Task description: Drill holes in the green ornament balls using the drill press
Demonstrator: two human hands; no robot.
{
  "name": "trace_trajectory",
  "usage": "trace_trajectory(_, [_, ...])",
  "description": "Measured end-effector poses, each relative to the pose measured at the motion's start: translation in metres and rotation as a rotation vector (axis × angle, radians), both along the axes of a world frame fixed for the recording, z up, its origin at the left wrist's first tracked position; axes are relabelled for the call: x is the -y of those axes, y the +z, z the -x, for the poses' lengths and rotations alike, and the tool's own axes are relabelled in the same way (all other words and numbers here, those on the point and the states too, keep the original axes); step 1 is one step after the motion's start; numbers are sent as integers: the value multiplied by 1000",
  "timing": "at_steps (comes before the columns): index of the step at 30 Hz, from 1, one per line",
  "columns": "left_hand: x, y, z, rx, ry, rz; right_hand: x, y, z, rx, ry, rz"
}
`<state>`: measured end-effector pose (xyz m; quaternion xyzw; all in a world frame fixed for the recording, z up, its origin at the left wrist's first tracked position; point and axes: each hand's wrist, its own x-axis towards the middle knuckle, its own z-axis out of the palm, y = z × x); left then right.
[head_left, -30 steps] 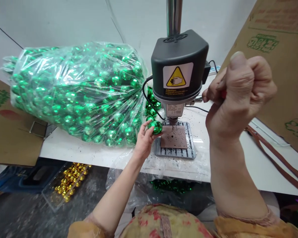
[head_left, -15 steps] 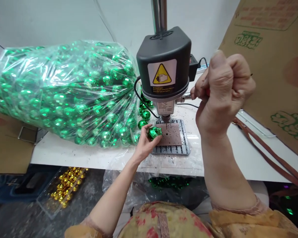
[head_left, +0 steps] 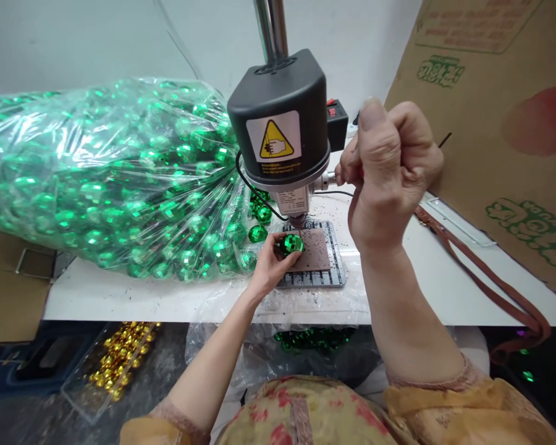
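My left hand (head_left: 272, 264) pinches a shiny green faceted ball (head_left: 292, 245) on the left part of a brown board (head_left: 319, 254), under the chuck (head_left: 298, 220) of a small black drill press (head_left: 280, 117). The board lies on the press's slotted metal base (head_left: 337, 272), which is strewn with dark shavings. Raised at the right of the press, my right hand (head_left: 389, 167) is closed around its feed handle (head_left: 327, 180); most of the grip is hidden by the fingers. The ball's upper side is close to the drill bit; whether they touch I cannot tell.
A large clear bag of green balls (head_left: 115, 185) fills the left of the white table (head_left: 120, 293). Loose green balls (head_left: 258, 233) lie beside the base. Cardboard stands at the right (head_left: 491, 123), with a brown strap (head_left: 482, 272) below. A bin of gold balls (head_left: 125, 352) sits lower left.
The view has shifted, so the press appears further left. My left hand has brought the green ball rightward across the board, nearer the bit. My right hand keeps its grip on the handle.
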<state>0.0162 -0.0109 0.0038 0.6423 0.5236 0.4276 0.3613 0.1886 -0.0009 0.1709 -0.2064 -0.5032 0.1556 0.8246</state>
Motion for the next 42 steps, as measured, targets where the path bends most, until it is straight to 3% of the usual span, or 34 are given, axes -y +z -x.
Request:
trace_trajectory(13, [-4,-8,-17,-251,32,-317,3,3,2,-2,-25,36])
trace_trajectory(23, [2,-25,-28,53,2,-176,2,2,1,33,-70,45])
trace_trajectory(27, [0,-24,-27,63,9,-152,4,-6,2,-12,-73,-15])
trace_trajectory(34, [1,-24,-26,78,-12,-138,8,-23,8,11,-198,-46])
trace_trajectory(38, [2,-24,-26,94,-17,-132,3,-30,9,-50,-153,-165])
trace_trajectory(42, [2,-26,-25,78,-14,-140,3,-34,10,-72,-114,-177])
